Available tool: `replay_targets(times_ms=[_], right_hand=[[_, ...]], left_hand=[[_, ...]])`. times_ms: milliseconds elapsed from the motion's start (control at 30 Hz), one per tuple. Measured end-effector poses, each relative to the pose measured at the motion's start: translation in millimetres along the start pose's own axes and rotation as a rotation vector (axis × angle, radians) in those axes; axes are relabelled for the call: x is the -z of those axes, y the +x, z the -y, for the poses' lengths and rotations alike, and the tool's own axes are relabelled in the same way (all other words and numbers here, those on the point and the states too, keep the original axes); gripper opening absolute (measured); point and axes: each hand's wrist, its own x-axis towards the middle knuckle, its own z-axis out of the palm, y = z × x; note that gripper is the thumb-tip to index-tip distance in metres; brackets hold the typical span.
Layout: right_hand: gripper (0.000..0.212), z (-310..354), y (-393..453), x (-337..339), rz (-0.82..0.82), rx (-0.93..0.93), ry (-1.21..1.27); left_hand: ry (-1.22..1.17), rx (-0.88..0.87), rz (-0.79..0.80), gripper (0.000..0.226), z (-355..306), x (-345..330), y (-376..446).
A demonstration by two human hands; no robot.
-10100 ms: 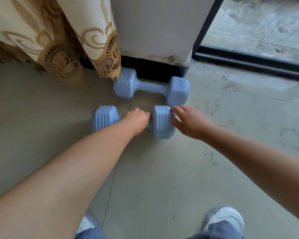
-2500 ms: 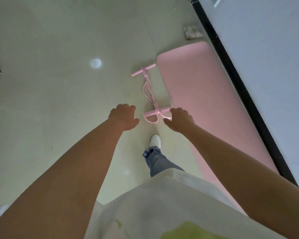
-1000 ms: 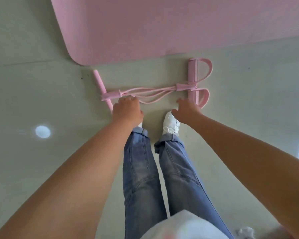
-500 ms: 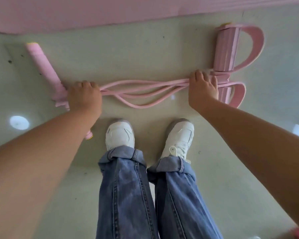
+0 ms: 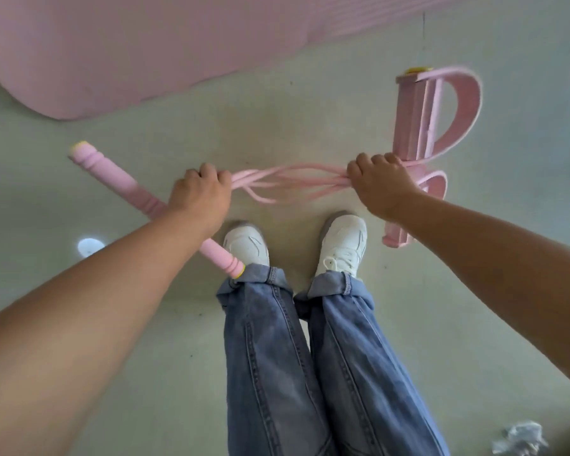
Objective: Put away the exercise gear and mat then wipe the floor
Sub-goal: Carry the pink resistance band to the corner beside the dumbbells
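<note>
A pink pedal resistance band hangs lifted off the floor between my hands. My left hand (image 5: 200,196) grips it where the elastic cords (image 5: 290,182) meet the foam handle bar (image 5: 119,179), which slants from upper left down to my left shoe. My right hand (image 5: 380,185) grips the cords' other end beside the foot pedal straps (image 5: 438,113). The cords sag loosely between my fists. The pink exercise mat (image 5: 145,44) lies flat on the floor beyond, filling the top of the view.
I stand on a pale tiled floor (image 5: 310,120) in jeans and white shoes (image 5: 343,245), right under the band. A crumpled whitish cloth or paper (image 5: 520,437) lies at the bottom right corner. A bright light reflection (image 5: 89,246) shows on the floor at left.
Both hands have closed on the band's ends and raised it off the floor; the handle bar now tilts down toward my left shoe and the pedal straps swing up at right.
</note>
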Motion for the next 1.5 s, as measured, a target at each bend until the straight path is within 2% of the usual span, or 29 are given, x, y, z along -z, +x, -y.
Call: replay_targets(times_ms=[67,133,233,333,400,600,733,833,967,1167,1367,1500], right_hand=[[0.039,4.8,-27.1,19.3,0.019,-0.058,0.065],[0.039,6.0,-54.1,40.9,0.001,-0.152,0.155],[0.032,1.4,-94.5,80.7,-0.030,-0.343,0.430],[0.033,-9.3,-138.4,120.3,-0.122,-0.526,0.783],[0.036,-18.5,-167.1,138.4,-0.204,-0.599,0.917],[0.033,-52.3,-263.9,170.3,-0.378,-0.681,1.000],[0.036,-77.8,-345.3,175.0,-0.394,-0.801,1.023],[0.036,-94.6,-411.7,169.0,-0.390,-0.909,1.057],[0.035,-118.5,-499.1,149.0,-0.423,-1.076,1.176],[0.035,-186.1,-621.0,92.6,-0.437,-1.250,1.292],[0.036,-293.8,-718.8,41.0,-0.525,-1.223,1.317],[0.037,-372.6,-774.8,11.2,-0.563,-1.203,1.263]], left_hand=[[-0.039,0.018,0.039,0.028,-13.2,34.0,-15.2],[-0.026,0.031,0.060,0.031,-29.3,70.8,-32.7],[-0.025,0.001,0.056,0.038,-48.8,115.2,-60.6],[-0.036,-0.041,0.058,0.046,-66.4,159.0,-89.4],[-0.004,-0.100,0.038,0.050,-78.4,185.5,-107.1],[0.095,-0.196,-0.027,0.051,-125.7,270.2,-158.0],[0.080,-0.200,-0.072,0.049,-163.1,334.2,-196.8],[0.120,-0.299,-0.054,0.045,-200.2,378.3,-228.4],[0.201,-0.435,-0.076,0.045,-277.6,432.4,-267.3],[0.226,-0.622,-0.168,0.044,-431.8,484.5,-301.3],[0.533,-0.704,-0.287,0.070,-612.7,528.6,-324.7],[0.599,-0.696,-0.311,0.073,-721.4,551.2,-335.5]])
